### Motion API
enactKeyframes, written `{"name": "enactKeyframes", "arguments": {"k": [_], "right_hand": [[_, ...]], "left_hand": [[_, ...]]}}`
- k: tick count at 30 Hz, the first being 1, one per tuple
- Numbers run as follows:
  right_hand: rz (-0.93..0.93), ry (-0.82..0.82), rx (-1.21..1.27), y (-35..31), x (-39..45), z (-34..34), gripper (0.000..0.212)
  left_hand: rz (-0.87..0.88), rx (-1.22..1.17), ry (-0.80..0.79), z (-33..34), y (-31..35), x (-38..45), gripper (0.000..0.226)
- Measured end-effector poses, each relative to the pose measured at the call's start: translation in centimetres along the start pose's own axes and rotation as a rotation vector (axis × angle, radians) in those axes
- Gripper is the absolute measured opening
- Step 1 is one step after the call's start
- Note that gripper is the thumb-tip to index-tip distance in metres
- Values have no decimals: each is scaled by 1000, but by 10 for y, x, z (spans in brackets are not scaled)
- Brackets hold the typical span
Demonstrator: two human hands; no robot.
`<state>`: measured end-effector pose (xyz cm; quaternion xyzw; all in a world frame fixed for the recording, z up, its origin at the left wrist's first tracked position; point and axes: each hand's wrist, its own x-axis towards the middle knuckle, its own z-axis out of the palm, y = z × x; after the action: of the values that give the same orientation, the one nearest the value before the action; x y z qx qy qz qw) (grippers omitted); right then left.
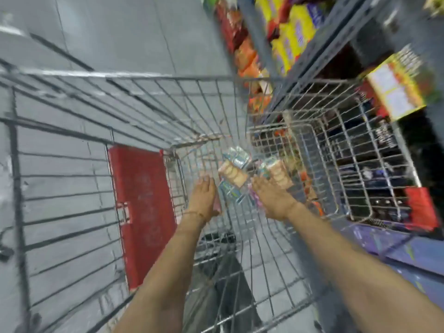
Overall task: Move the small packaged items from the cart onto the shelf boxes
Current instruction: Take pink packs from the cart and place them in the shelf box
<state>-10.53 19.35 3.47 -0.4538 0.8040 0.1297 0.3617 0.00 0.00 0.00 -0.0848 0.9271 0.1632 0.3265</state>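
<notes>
**Reaching into the cart for packets**

Left hand (pixel 204 195) seems to pinch something reddish; its grip is unclear. Biscuit packets (pixel 234 173) lie on the cart (pixel 144 76) floor between the hands. Right hand (pixel 272 200) is spread, touching one. Next: close, lift toward the shelf (pixel 312 56).

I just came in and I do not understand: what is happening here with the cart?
A person leans over a wire cart and reaches down with both hands. The left hand and the right hand are at a few small biscuit packs lying at the cart's bottom. The picture is too blurred to show whether either hand grips one yet. Shelves of packaged goods stand to the right, so the packs are not yet moved.
</notes>
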Motion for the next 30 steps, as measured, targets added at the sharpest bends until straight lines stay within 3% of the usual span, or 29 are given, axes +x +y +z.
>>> {"name": "enactKeyframes", "arguments": {"k": [5,10,13,16,22,30], "right_hand": [[87,74,-197,7,17,19,85],[96,171,-220,9,21,24,82],[93,145,-200,9,8,2,85],[148,195,-47,13,-24,-32,86],[272,406,131,10,-129,-82,91],[677,780,331,31,-324,-84,97]], "left_hand": [[-59,-91,-41,19,-3,24,121],[-73,-118,109,31,-1,28,107],[-16,-81,106,12,2,15,102],[130,25,158,-29,21,1,91],[451,159,150,-123,108,-39,95],[989,247,332,-227,291,-117,92]]}}
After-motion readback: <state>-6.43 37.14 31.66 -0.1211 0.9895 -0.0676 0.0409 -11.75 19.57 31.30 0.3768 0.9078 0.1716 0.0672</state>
